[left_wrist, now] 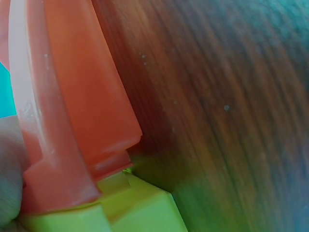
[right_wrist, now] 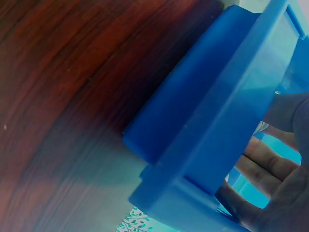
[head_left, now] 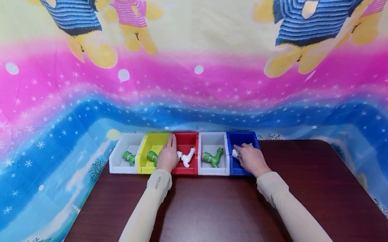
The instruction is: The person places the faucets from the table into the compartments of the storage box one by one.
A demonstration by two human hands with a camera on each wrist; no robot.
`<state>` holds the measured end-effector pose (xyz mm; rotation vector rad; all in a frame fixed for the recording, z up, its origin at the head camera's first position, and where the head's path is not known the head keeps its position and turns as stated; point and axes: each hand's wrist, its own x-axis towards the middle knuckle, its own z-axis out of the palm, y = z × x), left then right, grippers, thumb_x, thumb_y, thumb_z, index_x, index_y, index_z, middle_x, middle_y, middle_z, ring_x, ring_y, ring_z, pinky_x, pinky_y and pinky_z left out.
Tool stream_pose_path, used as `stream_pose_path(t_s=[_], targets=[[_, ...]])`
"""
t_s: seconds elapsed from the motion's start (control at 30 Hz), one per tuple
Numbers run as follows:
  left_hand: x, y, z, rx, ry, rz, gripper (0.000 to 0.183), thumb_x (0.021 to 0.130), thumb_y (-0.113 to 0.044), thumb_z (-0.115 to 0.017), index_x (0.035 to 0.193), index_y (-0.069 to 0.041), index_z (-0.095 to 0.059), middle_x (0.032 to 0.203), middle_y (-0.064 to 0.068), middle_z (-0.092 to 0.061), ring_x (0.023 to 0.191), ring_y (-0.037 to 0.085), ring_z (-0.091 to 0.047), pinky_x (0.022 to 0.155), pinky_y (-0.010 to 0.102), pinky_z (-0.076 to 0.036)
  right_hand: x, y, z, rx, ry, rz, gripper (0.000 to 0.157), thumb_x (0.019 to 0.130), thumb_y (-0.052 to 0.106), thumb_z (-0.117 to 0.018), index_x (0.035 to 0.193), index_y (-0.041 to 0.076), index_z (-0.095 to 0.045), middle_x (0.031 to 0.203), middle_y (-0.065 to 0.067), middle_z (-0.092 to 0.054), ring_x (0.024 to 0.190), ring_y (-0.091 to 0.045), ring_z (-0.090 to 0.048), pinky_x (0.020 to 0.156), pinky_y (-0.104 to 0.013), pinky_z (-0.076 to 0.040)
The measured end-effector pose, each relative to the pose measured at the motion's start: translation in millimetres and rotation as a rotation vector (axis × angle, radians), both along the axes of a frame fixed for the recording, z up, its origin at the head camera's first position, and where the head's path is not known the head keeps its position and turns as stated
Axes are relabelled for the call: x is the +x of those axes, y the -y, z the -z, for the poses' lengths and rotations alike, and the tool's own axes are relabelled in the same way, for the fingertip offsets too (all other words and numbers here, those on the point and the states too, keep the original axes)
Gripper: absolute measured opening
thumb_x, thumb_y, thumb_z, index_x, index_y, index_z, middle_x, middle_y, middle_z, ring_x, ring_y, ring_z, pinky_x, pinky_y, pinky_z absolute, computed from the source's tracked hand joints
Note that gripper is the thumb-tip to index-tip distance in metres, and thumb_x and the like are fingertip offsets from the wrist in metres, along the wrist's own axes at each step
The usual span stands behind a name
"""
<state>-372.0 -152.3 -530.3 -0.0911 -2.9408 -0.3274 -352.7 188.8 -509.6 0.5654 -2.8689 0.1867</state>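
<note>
In the head view my left hand (head_left: 168,157) lies over the wall between the yellow bin (head_left: 161,138) and the red bin (head_left: 184,137), its fingers straight and pointing away. Under its right side is a white tap (head_left: 187,158); to its left a green-handled tap (head_left: 152,156) is partly covered. My right hand (head_left: 252,160) reaches into the blue bin (head_left: 242,137) and grips a white tap (head_left: 235,153), mostly hidden by the fingers. The right wrist view shows those fingers (right_wrist: 263,162) bent behind the blue bin's front wall.
A light grey bin (head_left: 204,137) with a green tap (head_left: 214,158) stands between the red and blue bins. At the far left another pale bin (head_left: 117,161) holds a green tap (head_left: 128,157). The row sits on a dark wooden table (head_left: 209,213), before a printed cloth (head_left: 195,88).
</note>
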Motion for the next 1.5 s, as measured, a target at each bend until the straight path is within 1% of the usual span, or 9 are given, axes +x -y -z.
stream_pose_path(t_s=[0.13,0.4,0.63,0.87,1.03,1.23,1.4,1.5], targets=[[-0.2,-0.4,0.3,-0.003,-0.006,-0.001,0.081,0.098,-0.012,-0.064,0.166,-0.006,-0.020,0.173,0.012,-0.022,0.128,0.038,-0.061,0.105,0.046,-0.055,-0.6,-0.1,1.4,0.018,0.016,0.009,0.050,0.092,0.014,-0.076,0.139,0.005,-0.065,0.119,-0.022,-0.072,0.109,-0.039,-0.069,0.086,-0.056,-0.061],[-2.2,0.0,2.3,-0.007,0.013,-0.014,0.083,0.097,-0.012,-0.065,0.166,-0.008,-0.018,0.174,0.010,-0.020,0.130,0.037,-0.059,0.106,0.046,-0.055,-1.8,0.8,6.6,0.034,0.020,0.007,0.052,0.091,0.014,-0.078,0.140,0.005,-0.065,0.114,-0.022,-0.072,0.106,-0.039,-0.069,0.080,-0.055,-0.061],[-1.7,-0.4,0.4,-0.005,0.000,-0.004,0.081,0.098,-0.010,-0.063,0.166,-0.006,-0.019,0.173,0.012,-0.021,0.125,0.038,-0.062,0.103,0.046,-0.056,-2.7,2.4,6.9,0.055,0.025,0.014,0.050,0.091,0.015,-0.078,0.139,0.006,-0.066,0.121,-0.023,-0.071,0.112,-0.040,-0.068,0.083,-0.057,-0.061],[-0.7,0.3,0.4,0.000,-0.003,0.007,0.080,0.098,-0.011,-0.061,0.166,-0.006,-0.019,0.173,0.013,-0.021,0.124,0.039,-0.062,0.103,0.047,-0.056,-3.0,2.1,9.2,0.076,0.030,0.018,0.049,0.091,0.016,-0.078,0.138,0.006,-0.067,0.118,-0.021,-0.072,0.107,-0.038,-0.070,0.079,-0.055,-0.062],[-1.4,0.6,1.2,-0.001,-0.003,0.004,0.081,0.098,-0.012,-0.063,0.166,-0.006,-0.019,0.173,0.013,-0.021,0.127,0.039,-0.061,0.104,0.047,-0.056,-4.2,1.9,8.7,0.082,0.062,0.025,0.050,0.092,0.017,-0.076,0.140,0.007,-0.065,0.122,-0.021,-0.071,0.112,-0.039,-0.069,0.085,-0.057,-0.061],[-3.4,-1.0,-0.8,0.007,-0.011,0.012,0.082,0.097,-0.012,-0.064,0.166,-0.006,-0.019,0.173,0.013,-0.021,0.127,0.039,-0.061,0.103,0.048,-0.056,-4.8,2.5,5.0,0.091,0.074,0.040,0.050,0.092,0.016,-0.076,0.140,0.007,-0.065,0.127,-0.022,-0.070,0.116,-0.041,-0.067,0.089,-0.060,-0.059],[-1.0,0.3,0.2,0.008,0.014,-0.008,0.085,0.097,-0.013,-0.066,0.166,-0.008,-0.017,0.173,0.011,-0.021,0.134,0.038,-0.057,0.106,0.047,-0.054,-4.7,3.7,6.1,0.092,0.099,0.026,0.050,0.093,0.016,-0.075,0.141,0.006,-0.064,0.128,-0.023,-0.069,0.118,-0.041,-0.066,0.090,-0.060,-0.059],[-0.9,0.4,0.9,0.003,0.018,-0.006,0.085,0.097,-0.013,-0.066,0.166,-0.008,-0.017,0.173,0.012,-0.021,0.134,0.038,-0.057,0.106,0.047,-0.054,-5.0,2.7,7.6,0.086,0.111,0.028,0.050,0.093,0.017,-0.075,0.141,0.006,-0.064,0.129,-0.023,-0.069,0.119,-0.041,-0.066,0.090,-0.060,-0.059]])
